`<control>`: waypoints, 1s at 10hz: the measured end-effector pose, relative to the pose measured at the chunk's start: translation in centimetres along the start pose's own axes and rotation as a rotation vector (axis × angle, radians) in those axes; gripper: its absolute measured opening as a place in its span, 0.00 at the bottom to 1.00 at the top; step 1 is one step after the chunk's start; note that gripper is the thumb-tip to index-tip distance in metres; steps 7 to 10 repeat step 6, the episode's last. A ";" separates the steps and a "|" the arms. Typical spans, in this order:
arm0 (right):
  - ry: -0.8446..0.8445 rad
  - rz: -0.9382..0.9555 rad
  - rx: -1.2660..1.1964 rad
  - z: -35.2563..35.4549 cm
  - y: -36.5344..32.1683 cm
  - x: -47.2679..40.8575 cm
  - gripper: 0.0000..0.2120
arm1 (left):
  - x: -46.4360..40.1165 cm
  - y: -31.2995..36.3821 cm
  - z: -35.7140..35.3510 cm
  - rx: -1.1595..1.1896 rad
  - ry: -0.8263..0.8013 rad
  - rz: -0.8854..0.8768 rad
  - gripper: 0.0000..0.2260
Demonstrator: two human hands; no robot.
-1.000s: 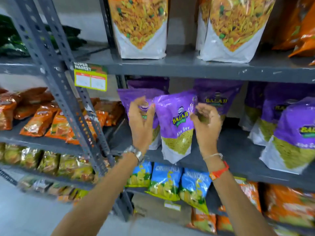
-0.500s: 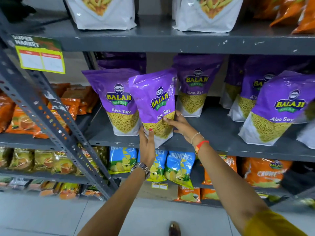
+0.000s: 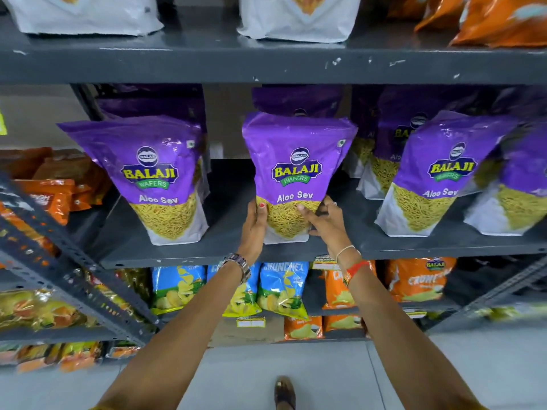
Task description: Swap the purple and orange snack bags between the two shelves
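A purple Aloo Sev bag (image 3: 297, 161) stands upright at the middle of the grey shelf (image 3: 225, 253). My left hand (image 3: 254, 229) grips its lower left side and my right hand (image 3: 324, 221) grips its lower right side. Another purple bag (image 3: 154, 173) stands to the left, and more purple bags (image 3: 435, 173) stand to the right and behind. Orange snack bags (image 3: 418, 278) lie on the shelf below at the right, and more orange bags (image 3: 500, 19) sit on the top shelf at the right.
White-bottomed bags (image 3: 296, 22) stand on the top shelf. Blue chip bags (image 3: 281, 288) hang on the lower shelf under my hands. A slanted grey rack post (image 3: 74, 261) crosses the left side, with orange packets (image 3: 56, 196) behind it. A foot (image 3: 284, 392) shows on the floor.
The held purple bag has moved right, away from the left bag, and now stands upright on the shelf. My hands have shifted to both sides of its base. The view has tilted downward.
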State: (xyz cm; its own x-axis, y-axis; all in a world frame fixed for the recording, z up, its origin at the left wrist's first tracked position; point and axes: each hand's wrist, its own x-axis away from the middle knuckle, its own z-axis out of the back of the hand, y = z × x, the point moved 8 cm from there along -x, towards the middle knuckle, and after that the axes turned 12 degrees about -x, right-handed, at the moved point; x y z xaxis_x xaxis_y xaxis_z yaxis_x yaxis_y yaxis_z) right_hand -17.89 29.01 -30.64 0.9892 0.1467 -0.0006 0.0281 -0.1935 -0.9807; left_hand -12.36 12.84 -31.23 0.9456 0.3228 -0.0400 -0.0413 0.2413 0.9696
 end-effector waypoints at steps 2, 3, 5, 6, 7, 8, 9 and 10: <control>0.070 0.006 0.030 1.9 0.2 -0.9 0.14 | -0.6 -0.5 -2.2 0.010 -0.057 0.001 0.42; 0.079 0.024 0.063 2.1 1.1 -1.5 0.17 | -1.1 -1.3 -2.4 0.007 -0.064 0.022 0.41; 0.105 0.051 0.039 1.9 -0.5 0.3 0.29 | -0.5 -0.1 -2.3 0.040 -0.118 -0.010 0.18; 0.298 0.189 -0.094 4.5 -2.6 2.4 0.28 | 0.3 1.5 -1.6 -0.002 0.005 -0.101 0.26; 0.298 0.189 -0.094 4.5 -2.6 2.4 0.28 | 0.3 1.5 -1.6 -0.002 0.005 -0.101 0.26; 0.298 0.189 -0.094 4.5 -2.6 2.4 0.28 | 0.3 1.5 -1.6 -0.002 0.005 -0.101 0.26; 0.298 0.189 -0.094 4.5 -2.6 2.4 0.28 | 0.3 1.5 -1.6 -0.002 0.005 -0.101 0.26; 0.298 0.189 -0.094 4.5 -2.6 2.4 0.28 | 0.3 1.5 -1.6 -0.002 0.005 -0.101 0.26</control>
